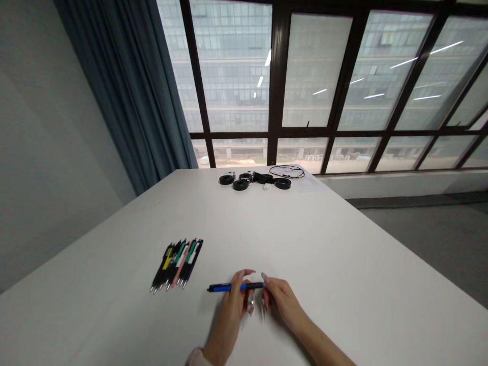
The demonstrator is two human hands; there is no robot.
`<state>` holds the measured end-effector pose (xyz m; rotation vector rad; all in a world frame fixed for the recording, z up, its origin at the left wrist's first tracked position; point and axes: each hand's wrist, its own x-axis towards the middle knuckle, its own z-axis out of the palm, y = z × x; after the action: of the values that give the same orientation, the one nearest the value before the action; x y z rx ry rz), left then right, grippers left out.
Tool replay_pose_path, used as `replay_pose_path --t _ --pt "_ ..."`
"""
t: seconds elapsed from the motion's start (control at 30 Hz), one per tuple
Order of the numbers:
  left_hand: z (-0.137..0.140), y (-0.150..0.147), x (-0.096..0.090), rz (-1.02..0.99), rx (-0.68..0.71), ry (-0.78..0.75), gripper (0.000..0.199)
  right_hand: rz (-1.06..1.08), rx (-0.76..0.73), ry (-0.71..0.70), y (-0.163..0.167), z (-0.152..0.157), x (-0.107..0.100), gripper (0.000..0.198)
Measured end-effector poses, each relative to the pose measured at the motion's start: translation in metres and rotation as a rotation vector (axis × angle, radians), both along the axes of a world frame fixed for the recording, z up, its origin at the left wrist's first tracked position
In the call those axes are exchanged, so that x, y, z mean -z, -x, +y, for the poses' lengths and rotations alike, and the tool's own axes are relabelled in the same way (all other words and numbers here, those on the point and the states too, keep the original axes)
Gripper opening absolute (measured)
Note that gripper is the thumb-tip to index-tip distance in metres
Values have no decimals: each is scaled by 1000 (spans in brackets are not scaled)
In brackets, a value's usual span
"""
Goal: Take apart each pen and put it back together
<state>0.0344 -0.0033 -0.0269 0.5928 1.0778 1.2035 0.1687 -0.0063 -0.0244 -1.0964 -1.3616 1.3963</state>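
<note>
Behind a long white table point(305, 229), tall dark-framed windows point(232, 61) are set across the far side, and a blue-grey curtain point(129, 91) is hung at the left. At the far end of the table, black rolls point(240, 185) are grouped beside a loop of black cable point(285, 177). On the near left, a row of pens point(177, 264) is laid out side by side, slanted, with silver tips toward the near edge. At the near middle, over the table, a blue pen point(218, 287) is held crosswise and about level, to the right of the row. Its barrel is pinched near the middle between the thumb and fingers of the left hand point(233, 301), while its right end is taken between the narrowed fingertips of the right hand point(282, 300); how firmly that end is squeezed cannot be told. By its look, the pen can be judged light and stiff, probably plastic, and unlikely to be broken by ordinary finger pressure. Its smooth blue section may be expected to roll or slip if loosely held, whereas the black stretch toward the right would probably be gripped more surely. For balance, a hold near mid-length should be preferred, and the narrow ends are best pressed lightly, since small parts there could be bent.
</note>
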Motion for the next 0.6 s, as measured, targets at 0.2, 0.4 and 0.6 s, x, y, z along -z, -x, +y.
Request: replay_pose_path --t 0.2,0.4,0.6 --pt "-7 4 2 -40 -20 -18 55 -35 -10 -6 0 1 0 77" --pt "-8 4 4 -67 -9 5 50 26 76 -1 1 0 -5 66" --pt "-5 1 0 -76 -31 10 52 44 72 -11 1 -2 -4 64"
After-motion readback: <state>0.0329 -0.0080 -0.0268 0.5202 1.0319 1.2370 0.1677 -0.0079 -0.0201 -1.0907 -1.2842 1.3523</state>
